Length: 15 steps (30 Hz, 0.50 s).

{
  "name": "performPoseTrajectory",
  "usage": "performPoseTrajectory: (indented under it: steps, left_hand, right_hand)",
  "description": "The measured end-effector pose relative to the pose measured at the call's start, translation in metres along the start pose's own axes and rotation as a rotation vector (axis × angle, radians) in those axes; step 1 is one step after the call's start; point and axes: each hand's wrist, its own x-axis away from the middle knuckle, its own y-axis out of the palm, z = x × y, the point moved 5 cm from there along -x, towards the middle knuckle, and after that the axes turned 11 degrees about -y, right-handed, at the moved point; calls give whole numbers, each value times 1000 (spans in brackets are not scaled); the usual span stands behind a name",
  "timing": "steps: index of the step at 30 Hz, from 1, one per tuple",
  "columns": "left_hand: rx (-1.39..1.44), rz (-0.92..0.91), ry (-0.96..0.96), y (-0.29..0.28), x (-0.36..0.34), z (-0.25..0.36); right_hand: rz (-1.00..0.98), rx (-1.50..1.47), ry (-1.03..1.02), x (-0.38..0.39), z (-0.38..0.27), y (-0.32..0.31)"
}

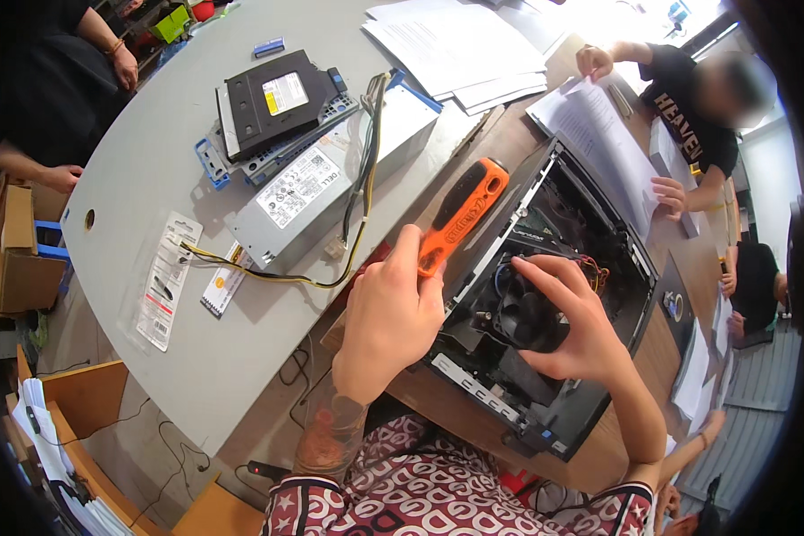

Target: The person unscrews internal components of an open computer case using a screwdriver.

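My left hand holds an orange and black screwdriver upright, its handle uppermost, just left of an open black computer case. My right hand reaches into the case, thumb and fingers curved round a black cooling fan. Coloured wires show behind my fingers. On the grey tabletop to the left lie a silver power supply with cables, a black optical drive on a metal bracket, and a long blister pack.
Paper stacks lie at the back. Co-workers' hands handle papers to the right; another person stands at the left edge of the grey table. A cardboard box and wooden furniture sit below at left.
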Motion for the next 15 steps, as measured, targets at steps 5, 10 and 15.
performPoseTrajectory:
  steps: [5, 10, 15]
  left_hand:
    - [-3, 1, 9, 0, 1, 0]
    - [-31, -8, -27, -1, 0, -2]
    - [-16, -8, -52, -2, 0, 1]
  right_hand:
    - [18, -39, -10, 1, 1, 1]
    - [30, -20, -21, 2, 0, -2]
    - [14, -1, -33, 0, -4, -4]
